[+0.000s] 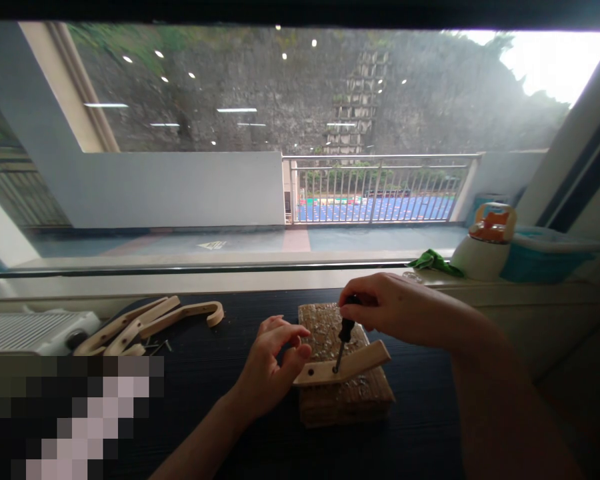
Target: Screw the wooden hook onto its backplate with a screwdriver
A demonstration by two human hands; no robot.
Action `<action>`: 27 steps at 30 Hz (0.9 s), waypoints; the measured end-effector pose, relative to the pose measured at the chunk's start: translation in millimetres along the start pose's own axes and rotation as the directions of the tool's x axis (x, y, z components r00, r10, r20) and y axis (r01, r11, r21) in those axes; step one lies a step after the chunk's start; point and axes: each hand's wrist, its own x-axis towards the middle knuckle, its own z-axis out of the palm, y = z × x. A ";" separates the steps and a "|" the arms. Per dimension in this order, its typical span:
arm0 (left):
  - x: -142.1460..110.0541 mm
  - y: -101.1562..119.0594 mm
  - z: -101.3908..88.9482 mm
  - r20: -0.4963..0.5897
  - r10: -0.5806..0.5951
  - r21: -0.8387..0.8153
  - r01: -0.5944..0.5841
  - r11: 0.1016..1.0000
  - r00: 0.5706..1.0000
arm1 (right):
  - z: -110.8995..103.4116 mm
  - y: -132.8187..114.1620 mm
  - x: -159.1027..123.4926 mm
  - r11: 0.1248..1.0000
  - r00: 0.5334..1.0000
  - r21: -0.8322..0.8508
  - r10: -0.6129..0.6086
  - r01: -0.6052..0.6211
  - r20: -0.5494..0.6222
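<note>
My right hand (pixel 375 307) is closed around the black handle of a screwdriver (pixel 347 327). The screwdriver stands nearly upright, its tip at one of the dark holes in a bent wooden piece (pixel 363 362). This pale piece lies across a wooden block (pixel 325 327), wrapped in what looks like shiny clear film. At the left end of the piece is my left hand (pixel 275 357), thumb and index finger curved and apart with nothing seen between them. Its thumb side is close to or touching the wood; I cannot tell which.
More bent wooden pieces (pixel 145 323) lie on the dark table (pixel 205 393) at the left, with small metal parts (pixel 163 347) beside them. A white ribbed appliance (pixel 40 330) is behind. On the right sill are a green cloth (pixel 435 263), a white kettle-like container (pixel 483 257) and a teal bin (pixel 545 257).
</note>
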 end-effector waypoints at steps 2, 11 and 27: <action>-0.1 -0.1 0.1 -0.002 0.000 0.003 0.000 1.000 1.000 | 0.5 0.2 -0.4 1.000 1.000 0.005 -0.009 0.009 -0.006; 0.2 1.3 -0.4 -0.009 -0.001 0.011 0.001 1.000 1.000 | -1.9 -0.9 -0.7 1.000 0.999 0.027 -0.011 0.009 0.039; 0.4 0.2 -0.5 0.013 0.005 0.004 -0.005 1.000 1.000 | -4.7 -2.6 -4.5 0.999 0.998 0.011 -0.050 0.049 0.040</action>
